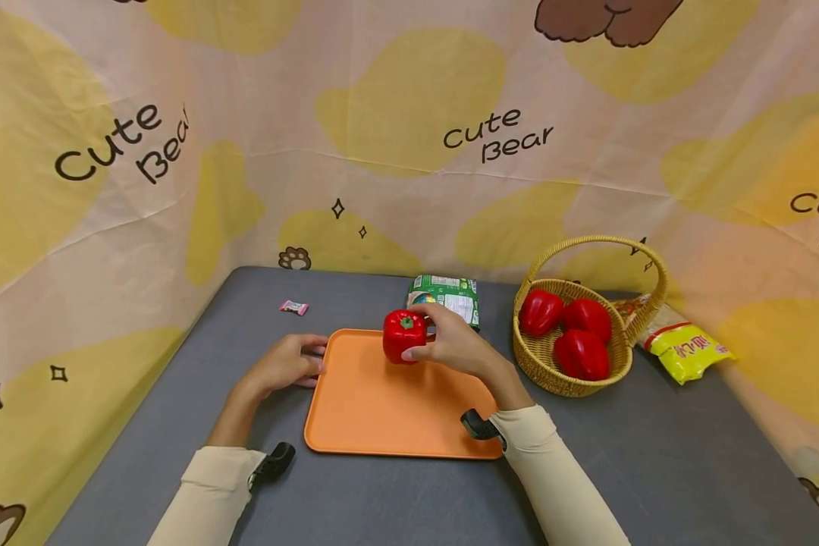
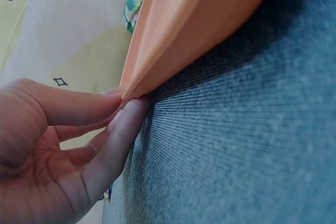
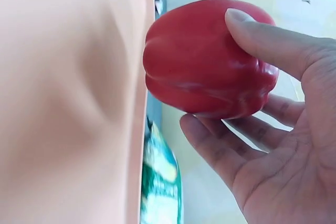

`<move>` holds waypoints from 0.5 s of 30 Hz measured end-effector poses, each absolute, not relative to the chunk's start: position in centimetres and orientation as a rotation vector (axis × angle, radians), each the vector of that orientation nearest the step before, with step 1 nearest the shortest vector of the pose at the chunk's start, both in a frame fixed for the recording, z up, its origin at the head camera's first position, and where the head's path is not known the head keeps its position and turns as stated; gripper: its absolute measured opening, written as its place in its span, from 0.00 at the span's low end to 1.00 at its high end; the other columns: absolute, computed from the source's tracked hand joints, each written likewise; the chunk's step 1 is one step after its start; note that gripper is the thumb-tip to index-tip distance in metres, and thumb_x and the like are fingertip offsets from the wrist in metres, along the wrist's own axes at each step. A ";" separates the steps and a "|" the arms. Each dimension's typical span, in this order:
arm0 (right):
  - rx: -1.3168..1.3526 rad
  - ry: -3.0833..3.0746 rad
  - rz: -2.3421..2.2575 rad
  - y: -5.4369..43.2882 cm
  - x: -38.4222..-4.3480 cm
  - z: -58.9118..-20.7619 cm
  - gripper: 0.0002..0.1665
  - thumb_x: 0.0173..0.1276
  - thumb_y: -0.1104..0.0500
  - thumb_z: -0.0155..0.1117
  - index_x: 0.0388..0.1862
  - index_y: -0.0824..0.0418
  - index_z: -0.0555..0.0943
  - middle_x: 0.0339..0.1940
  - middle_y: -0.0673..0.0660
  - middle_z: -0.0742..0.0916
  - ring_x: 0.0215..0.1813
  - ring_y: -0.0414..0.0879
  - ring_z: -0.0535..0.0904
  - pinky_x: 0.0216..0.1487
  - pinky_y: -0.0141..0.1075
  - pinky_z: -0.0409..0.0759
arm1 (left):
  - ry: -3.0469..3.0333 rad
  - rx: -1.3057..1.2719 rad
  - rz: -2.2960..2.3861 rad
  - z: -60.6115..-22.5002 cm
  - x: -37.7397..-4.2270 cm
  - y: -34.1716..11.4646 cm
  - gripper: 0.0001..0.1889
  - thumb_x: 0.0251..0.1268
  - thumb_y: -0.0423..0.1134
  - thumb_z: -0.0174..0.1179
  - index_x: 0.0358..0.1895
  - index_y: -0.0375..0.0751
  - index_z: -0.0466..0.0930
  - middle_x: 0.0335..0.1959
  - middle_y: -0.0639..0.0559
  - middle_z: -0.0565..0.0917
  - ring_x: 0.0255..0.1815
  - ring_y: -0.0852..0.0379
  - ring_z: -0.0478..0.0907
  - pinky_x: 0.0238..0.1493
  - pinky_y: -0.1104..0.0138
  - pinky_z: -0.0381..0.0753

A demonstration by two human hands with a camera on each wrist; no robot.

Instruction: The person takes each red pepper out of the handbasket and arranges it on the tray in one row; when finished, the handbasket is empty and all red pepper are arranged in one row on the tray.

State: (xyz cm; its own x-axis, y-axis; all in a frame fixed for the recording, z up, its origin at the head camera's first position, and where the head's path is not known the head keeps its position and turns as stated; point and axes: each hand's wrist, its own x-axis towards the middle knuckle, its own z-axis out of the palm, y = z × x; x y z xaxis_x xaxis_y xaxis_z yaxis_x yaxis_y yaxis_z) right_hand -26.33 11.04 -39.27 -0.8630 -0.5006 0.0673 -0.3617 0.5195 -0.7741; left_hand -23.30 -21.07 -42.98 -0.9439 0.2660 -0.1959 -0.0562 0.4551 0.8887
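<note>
A red bell pepper (image 1: 401, 338) is held upright, stem up, in my right hand (image 1: 453, 341) over the back part of the orange tray (image 1: 396, 417). In the right wrist view the thumb lies on one side of the bell pepper (image 3: 205, 59) and the fingers on the other; the pepper seems a little above the tray surface. My left hand (image 1: 288, 362) is at the tray's left edge. Seen from the left wrist, thumb and forefinger of the left hand (image 2: 63, 140) pinch the rim of the tray (image 2: 173, 35).
A wicker basket (image 1: 539, 371) with 3 red bell peppers (image 1: 582, 354) stands to the right. Behind it lies a yellow snack bag (image 1: 689, 350). A green packet (image 1: 460, 297) is behind the tray, and a small pink wrapped candy (image 1: 293, 307) sits at the back left.
</note>
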 end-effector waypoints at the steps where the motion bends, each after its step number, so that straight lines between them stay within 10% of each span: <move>1: -0.745 2.591 -1.263 10.6 -26.3 -39.3 0.45 0.61 0.56 0.82 0.75 0.63 0.73 0.65 0.58 0.82 0.62 0.55 0.80 0.59 0.47 0.88 | 2.402 0.178 1.484 -43.0 -23.3 -21.1 0.30 0.70 0.24 0.60 0.74 0.22 0.68 0.64 0.28 0.78 0.45 0.52 0.86 0.43 0.59 0.93; 15: -0.721 2.592 -1.330 5.5 -25.6 -40.4 0.46 0.64 0.54 0.81 0.77 0.61 0.71 0.70 0.58 0.80 0.66 0.54 0.76 0.63 0.47 0.86 | 2.398 0.162 1.479 -43.0 -23.3 -21.0 0.30 0.71 0.26 0.61 0.74 0.22 0.68 0.64 0.28 0.78 0.45 0.51 0.87 0.44 0.58 0.93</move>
